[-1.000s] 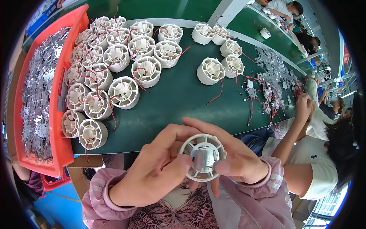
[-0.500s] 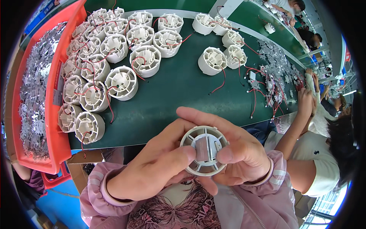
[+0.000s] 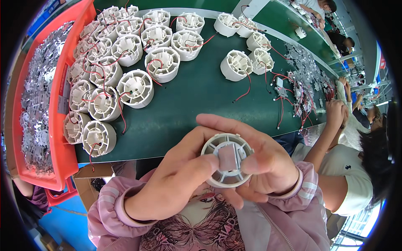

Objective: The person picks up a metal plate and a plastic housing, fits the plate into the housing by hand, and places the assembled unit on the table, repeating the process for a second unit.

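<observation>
A round white plastic housing (image 3: 215,144) with spokes is held between my two hands, above my lap at the table's near edge. In its centre sits a flat greyish rectangular plate (image 3: 228,157). My left hand (image 3: 180,167) grips the housing's left side, its thumb pressing on the plate's edge. From the other side my right hand (image 3: 266,163) closes round the rim, thumb on the centre part by the plate. Fingers of both hands wrap behind and beneath the housing, partly hidden.
Several white housings (image 3: 136,88) with red and black wires stand on the green table (image 3: 180,108). An orange bin (image 3: 58,125) of small metallic pieces is at the left. More metallic parts (image 3: 303,92) with wires lie at the right, beside a co-worker's arm (image 3: 324,134).
Both hands have shifted slightly right and up with the housing. The plate in its middle shows more of its flat face, and my thumbs stay pressed at the centre.
</observation>
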### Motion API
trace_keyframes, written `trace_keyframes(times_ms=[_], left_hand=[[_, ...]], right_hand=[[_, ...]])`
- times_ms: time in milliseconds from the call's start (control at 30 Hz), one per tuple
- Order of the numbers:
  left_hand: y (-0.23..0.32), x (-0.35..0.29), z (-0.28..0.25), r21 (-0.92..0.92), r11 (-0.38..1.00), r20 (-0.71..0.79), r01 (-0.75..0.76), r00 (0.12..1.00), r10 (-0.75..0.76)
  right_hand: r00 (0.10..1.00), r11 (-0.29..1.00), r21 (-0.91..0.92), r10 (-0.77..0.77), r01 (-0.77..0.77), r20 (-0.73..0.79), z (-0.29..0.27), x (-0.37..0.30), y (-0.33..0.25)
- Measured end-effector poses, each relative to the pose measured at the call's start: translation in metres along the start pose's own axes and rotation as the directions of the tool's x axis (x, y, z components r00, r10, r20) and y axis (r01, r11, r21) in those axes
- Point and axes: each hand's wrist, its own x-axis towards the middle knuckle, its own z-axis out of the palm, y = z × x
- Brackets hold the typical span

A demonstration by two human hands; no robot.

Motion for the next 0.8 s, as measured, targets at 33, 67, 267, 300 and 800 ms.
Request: trace_keyframes(times_ms=[33, 67, 267, 300, 800], left_hand=[[0.001, 0.001, -0.009, -0.01, 0.999, 0.073, 0.043, 0.996, -0.042], [0.002, 0.001, -0.013, -0.018, 0.996, 0.141, 0.084, 0.987, -0.081], [0.006, -0.005, 0.011, 0.068, 0.998, 0.021, 0.014, 1.0, -0.015], [0.009, -0.006, 0.015, 0.151, 0.988, -0.028, 0.04, 0.999, -0.036], [0.006, -0.005, 0.014, 0.199, 0.979, -0.053, 0.041, 0.998, -0.031]], right_hand=[[1.0, 0.999, 0.039, 0.021, -0.022, 0.016, 0.0, 0.0, -0.002], [0.998, 0.996, 0.078, 0.047, -0.05, 0.038, 0.0, 0.001, -0.003], [0.997, 0.996, 0.084, 0.013, -0.019, 0.072, 0.006, 0.0, -0.001], [0.997, 0.994, 0.11, 0.008, -0.017, 0.08, 0.006, 0.0, 0.0], [0.997, 0.995, 0.103, -0.012, 0.004, 0.074, 0.01, 0.002, 0.002]])
